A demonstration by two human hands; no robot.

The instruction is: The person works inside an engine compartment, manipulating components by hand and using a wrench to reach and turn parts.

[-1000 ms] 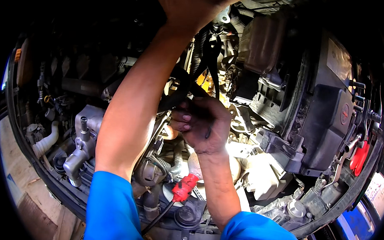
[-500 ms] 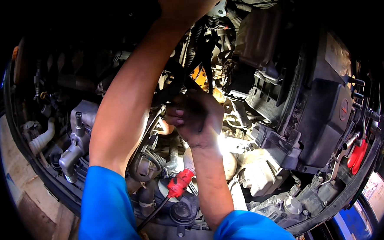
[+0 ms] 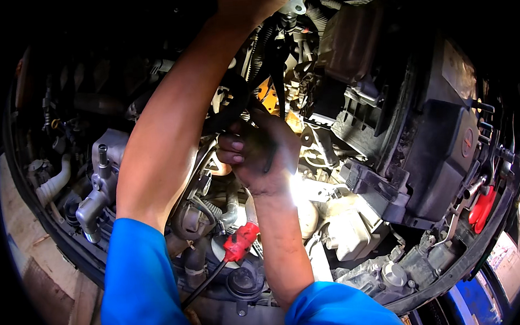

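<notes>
Across an open car engine bay, my left arm stretches to the far side. My left hand [image 3: 254,2] is cut off by the top edge beside a metal bracket [image 3: 296,3], its fingers out of sight. Deep in the middle, my right hand [image 3: 266,150] is closed, fingers curled inward beneath a thick black hose or wrapped harness [image 3: 233,108]. What it grips is hidden by the hand and shadow. An orange-yellow part [image 3: 266,97] shows just beyond it. Below the wrist lies a red-bodied work lamp [image 3: 241,242] with a black cable.
To the right stands a black box-shaped cover [image 3: 439,159], with red-handled pliers [image 3: 482,209] by the bay's rim. A metal coolant outlet [image 3: 100,191] and a pale hose [image 3: 55,184] are at left. Bright light falls on a whitish housing [image 3: 349,228] right of my right forearm.
The view has shifted slightly. My right hand has turned a little at the same spot, fingers still curled. My left arm stays stretched to the far side.
</notes>
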